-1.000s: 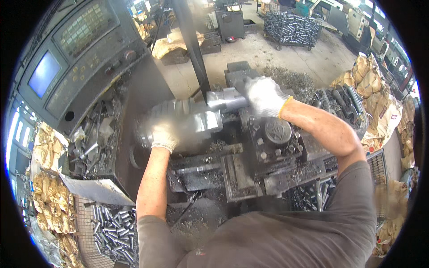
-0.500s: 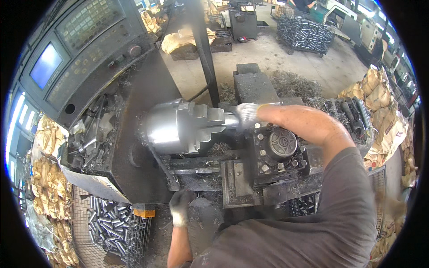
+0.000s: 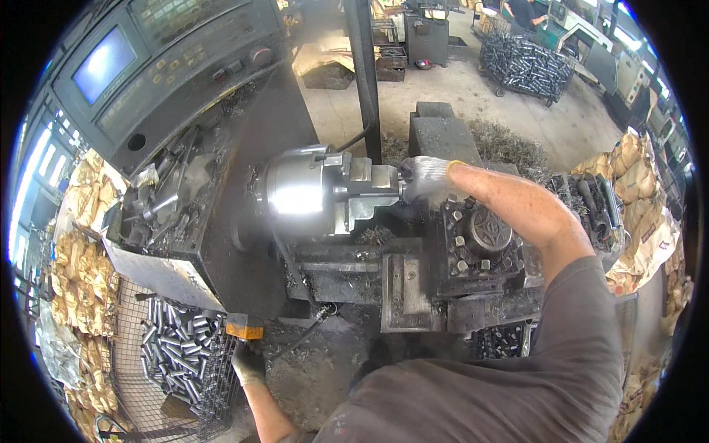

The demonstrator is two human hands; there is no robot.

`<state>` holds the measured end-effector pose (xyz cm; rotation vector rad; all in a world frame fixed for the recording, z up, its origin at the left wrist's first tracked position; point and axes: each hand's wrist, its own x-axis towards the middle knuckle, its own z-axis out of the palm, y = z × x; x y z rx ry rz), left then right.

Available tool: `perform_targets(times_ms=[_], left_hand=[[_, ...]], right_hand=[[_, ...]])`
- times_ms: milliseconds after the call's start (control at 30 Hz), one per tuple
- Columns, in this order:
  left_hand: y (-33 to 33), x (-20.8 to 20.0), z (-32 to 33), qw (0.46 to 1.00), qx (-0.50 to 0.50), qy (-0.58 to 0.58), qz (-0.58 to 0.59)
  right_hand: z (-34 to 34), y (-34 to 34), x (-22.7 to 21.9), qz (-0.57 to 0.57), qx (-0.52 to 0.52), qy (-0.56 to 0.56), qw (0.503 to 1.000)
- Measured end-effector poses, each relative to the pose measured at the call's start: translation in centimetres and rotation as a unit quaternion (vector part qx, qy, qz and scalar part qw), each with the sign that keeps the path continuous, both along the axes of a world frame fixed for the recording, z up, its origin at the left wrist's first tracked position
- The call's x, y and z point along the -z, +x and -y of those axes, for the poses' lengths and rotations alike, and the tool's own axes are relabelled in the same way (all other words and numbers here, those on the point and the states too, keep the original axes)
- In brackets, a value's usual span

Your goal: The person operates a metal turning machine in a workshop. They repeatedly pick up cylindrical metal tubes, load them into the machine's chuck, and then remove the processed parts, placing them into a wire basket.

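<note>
My right hand point(image 3: 428, 178), in a whitish knit glove, is at the jaws of a lathe chuck point(image 3: 299, 190). Its fingers are closed round the end of a metal cylinder point(image 3: 403, 182), most of which the jaws and glove hide. At lower left, my left hand point(image 3: 249, 363), in a glove with a dark, soiled front, is beside the rim of a wire basket point(image 3: 225, 391), just below an orange block point(image 3: 244, 326). Its fingers are mostly hidden, and I cannot see anything held. Short metal tubes point(image 3: 177, 347) lie heaped in the basket.
A bolted tool post point(image 3: 484, 240) stands below my right forearm. A thin dark rod point(image 3: 303, 336) slants between my left hand and the machine bed. The control panel point(image 3: 103, 66) rises at left. Metal shavings point(image 3: 509, 144) and a loaded cart point(image 3: 526, 66) are farther back.
My left hand has moved left and down, from beside the machine's lower front to the basket rim. My right hand remains at the chuck jaws, while the whole view has shifted somewhat.
</note>
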<state>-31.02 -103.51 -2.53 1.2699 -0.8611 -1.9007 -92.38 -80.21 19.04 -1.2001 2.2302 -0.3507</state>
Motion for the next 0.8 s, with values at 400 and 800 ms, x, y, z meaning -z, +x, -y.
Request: perform_targets(times_ms=[400, 800], left_hand=[[-7.6, -11.8, -5.9, 0.655, -0.108, -0.664, 0.344], [-42.1, -36.4, 6.6, 0.514, 0.054, -0.718, 0.466]], right_hand=[[-18.9, 14.4, -6.9, -0.069, 0.266, -0.374, 0.886], [-28.3, 23.1, 2.6, 0.105, 0.335, -0.388, 0.853]])
